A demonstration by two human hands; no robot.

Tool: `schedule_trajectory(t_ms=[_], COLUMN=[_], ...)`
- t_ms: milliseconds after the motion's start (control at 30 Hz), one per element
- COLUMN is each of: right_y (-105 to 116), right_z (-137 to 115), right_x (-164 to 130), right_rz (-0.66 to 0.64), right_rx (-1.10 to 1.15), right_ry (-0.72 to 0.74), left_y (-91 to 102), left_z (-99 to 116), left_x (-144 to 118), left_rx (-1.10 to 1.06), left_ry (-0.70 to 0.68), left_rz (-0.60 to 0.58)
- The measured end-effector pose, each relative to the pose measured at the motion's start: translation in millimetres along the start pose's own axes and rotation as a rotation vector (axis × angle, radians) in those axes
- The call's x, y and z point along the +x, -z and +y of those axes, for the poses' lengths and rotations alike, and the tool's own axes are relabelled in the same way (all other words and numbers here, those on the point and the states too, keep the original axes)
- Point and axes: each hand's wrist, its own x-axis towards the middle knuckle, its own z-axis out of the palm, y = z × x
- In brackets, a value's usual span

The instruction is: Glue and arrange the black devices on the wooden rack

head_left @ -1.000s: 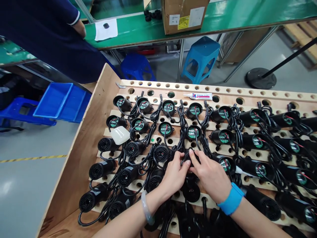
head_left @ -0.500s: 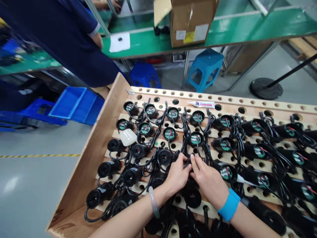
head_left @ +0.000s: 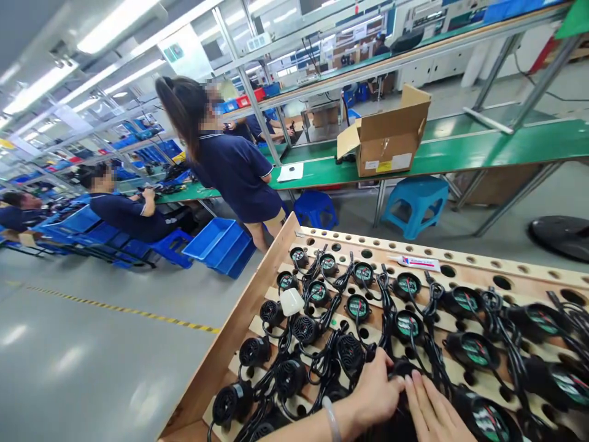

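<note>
1. Far to your left, a seated person (head_left: 122, 212) is working at a green bench, and blue bins (head_left: 219, 244) are standing on the floor beside a standing person (head_left: 232, 169) in a dark shirt.
2. You are leaning over the wooden rack (head_left: 239, 334), whose drilled slats are carrying rows of black units. The grille-ended units (head_left: 254, 351) are lying near its left wall, with a white cap (head_left: 292, 301) sitting among them.
3. Your left hand (head_left: 375, 393), a bangle (head_left: 332, 418) on its wrist, is curling its fingers onto the black housing (head_left: 401, 368) in the nearest row, just right of the rack's middle, and appears to be gripping it.
4. Your right hand (head_left: 432, 417) is lying flat beside the left, fingers stretched and held together, fingertips touching the same housing but not closing on anything.
5. Judging by this, you are seating or adjusting that one housing while looking up from it. Any next move calls for looking back down, since black cables (head_left: 430, 344) are looping tightly around the piece and could snag.
6. Further right, units showing green circuit boards (head_left: 473, 350) are filling the rows, a white adhesive tube (head_left: 419, 263) is lying on the top slat, and an open cardboard box (head_left: 389, 140) is standing on the green bench behind.
</note>
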Motion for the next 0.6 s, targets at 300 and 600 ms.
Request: schedule_trajectory(t_ms=[300, 600], right_y=[42.0, 26.6], right_z=[-27.6, -20.4], right_x=[16.8, 19.5], right_rz=[-0.087, -0.025], right_rx=[-0.07, -0.073], right_ry=[-0.055, -0.012], left_y=[7.4, 37.5], left_z=[0.6, 42.6], left_x=[1.8, 2.9], left_rx=[0.161, 0.511], left_ry=[-0.105, -0.269], left_rz=[-0.062, -0.159])
